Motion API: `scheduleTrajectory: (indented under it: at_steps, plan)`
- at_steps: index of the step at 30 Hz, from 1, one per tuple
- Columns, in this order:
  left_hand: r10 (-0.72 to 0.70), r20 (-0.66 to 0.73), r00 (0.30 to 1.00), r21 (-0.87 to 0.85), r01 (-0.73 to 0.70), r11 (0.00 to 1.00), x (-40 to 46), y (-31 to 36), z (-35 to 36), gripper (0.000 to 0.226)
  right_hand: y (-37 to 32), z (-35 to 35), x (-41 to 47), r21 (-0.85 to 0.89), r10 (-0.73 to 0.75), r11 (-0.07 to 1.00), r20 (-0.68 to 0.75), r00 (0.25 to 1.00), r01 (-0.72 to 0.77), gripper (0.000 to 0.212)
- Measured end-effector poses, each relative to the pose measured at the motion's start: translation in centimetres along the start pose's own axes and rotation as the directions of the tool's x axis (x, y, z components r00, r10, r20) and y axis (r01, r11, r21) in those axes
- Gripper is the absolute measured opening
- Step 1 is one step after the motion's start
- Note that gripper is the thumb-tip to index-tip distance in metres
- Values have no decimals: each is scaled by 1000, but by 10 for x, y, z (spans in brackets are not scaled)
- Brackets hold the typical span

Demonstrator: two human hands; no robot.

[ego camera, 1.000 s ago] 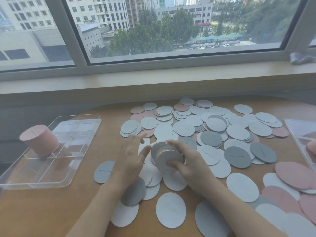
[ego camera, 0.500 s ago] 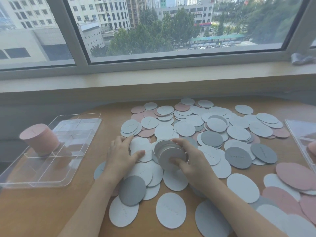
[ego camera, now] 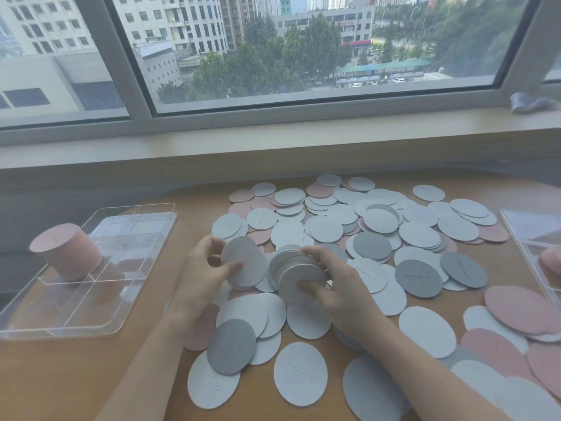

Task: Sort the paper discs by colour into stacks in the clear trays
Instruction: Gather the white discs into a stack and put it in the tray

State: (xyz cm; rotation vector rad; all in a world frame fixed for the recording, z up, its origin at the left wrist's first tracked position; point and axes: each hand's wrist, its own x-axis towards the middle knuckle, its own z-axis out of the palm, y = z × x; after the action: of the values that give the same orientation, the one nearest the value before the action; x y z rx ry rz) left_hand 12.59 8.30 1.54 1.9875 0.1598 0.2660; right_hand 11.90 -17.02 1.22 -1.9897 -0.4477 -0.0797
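Two hands at work: the right hand (ego camera: 340,287) grips a tilted stack of pale grey paper discs (ego camera: 299,276), the left hand (ego camera: 206,275) pinches one pale grey disc (ego camera: 246,265) beside it. Loose grey, white and pink discs (ego camera: 379,226) litter the wooden surface (ego camera: 91,375); a pink stack (ego camera: 66,252) stands in the clear plastic tray (ego camera: 79,299).

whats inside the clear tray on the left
The clear tray holds one tall stack of pink discs in a left compartment. The other compartments visible through the plastic look empty. The tray floor under the stack is covered, so it cannot be seen.
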Motion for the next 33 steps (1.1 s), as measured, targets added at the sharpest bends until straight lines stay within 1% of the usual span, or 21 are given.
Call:
scheduleTrajectory:
  at_steps: [3, 9, 11, 12, 13, 15, 17, 18, 20, 22, 23, 24, 25, 26, 28, 29, 30, 31, 33]
  plan:
    - [58, -73, 996, -55, -62, 997, -3, 6, 1, 23, 0, 0, 0, 18, -1, 1000, 22, 1000, 1, 47]
    - [69, -237, 969, -64, -86, 994, -5, 6, -4, 19, 0, -1, 1, 18, 0, 1000, 21, 1000, 0, 44]
    - [66, -278, 958, -123, -104, 987, -6, 12, -4, 17, -1, -1, 0, 19, -4, 1000, 21, 1000, 3, 45]
    - [58, -278, 959, -175, -110, 978, -7, 14, -3, 17, -1, -1, 0, 25, -7, 1000, 24, 1000, 6, 45]
    - [49, -252, 966, -231, -110, 967, -9, 17, -1, 17, -2, -1, 0, 30, -11, 999, 28, 1000, 10, 46]
    - [49, -135, 990, -309, -89, 947, -12, 19, 4, 19, -2, 0, 0, 30, -25, 999, 26, 999, 24, 48]
    - [95, 11, 995, -334, -86, 939, -17, 20, 11, 20, -1, 1, 0, 25, -37, 999, 22, 999, 36, 49]
    - [138, 80, 987, -329, -105, 939, -19, 20, 16, 19, 0, 1, 0, 21, -40, 999, 23, 999, 39, 50]
    - [223, 189, 956, -264, -169, 949, -24, 19, 26, 24, 1, 1, 1, 28, -16, 1000, 48, 999, 15, 51]
    - [236, 289, 928, -171, -192, 966, -30, 18, 33, 32, 1, 1, 1, 27, -3, 1000, 77, 997, 1, 56]
    - [213, 339, 916, -127, -180, 975, -33, 16, 35, 41, 1, 1, 1, 16, -5, 1000, 88, 996, 4, 60]
    - [200, 384, 901, -78, -184, 980, -35, 15, 36, 56, 1, 1, 1, -4, -9, 1000, 96, 995, 10, 63]
    - [202, 429, 880, -33, -208, 978, -37, 13, 38, 73, 2, 1, 1, -34, -18, 999, 105, 994, 22, 64]
    - [215, 470, 856, 16, -252, 968, -38, 14, 40, 84, 2, 1, 2, -70, -27, 997, 116, 993, 35, 62]
    - [252, 526, 813, 112, -359, 926, -36, 15, 43, 93, 2, 0, 1, -124, -11, 992, 144, 990, 29, 57]
    - [269, 533, 802, 152, -403, 903, -33, 15, 44, 94, 2, 0, 1, -132, -5, 991, 154, 988, 26, 53]
    - [284, 517, 807, 186, -430, 883, -29, 13, 44, 92, 2, 0, 1, -130, -13, 991, 156, 988, 33, 48]
    - [302, 473, 828, 221, -444, 868, -26, 12, 42, 87, 1, -1, 1, -120, -28, 992, 144, 989, 46, 44]
    - [345, 305, 888, 364, -443, 819, -16, 3, 38, 66, 2, -4, 0, -102, -30, 994, 69, 997, 37, 43]
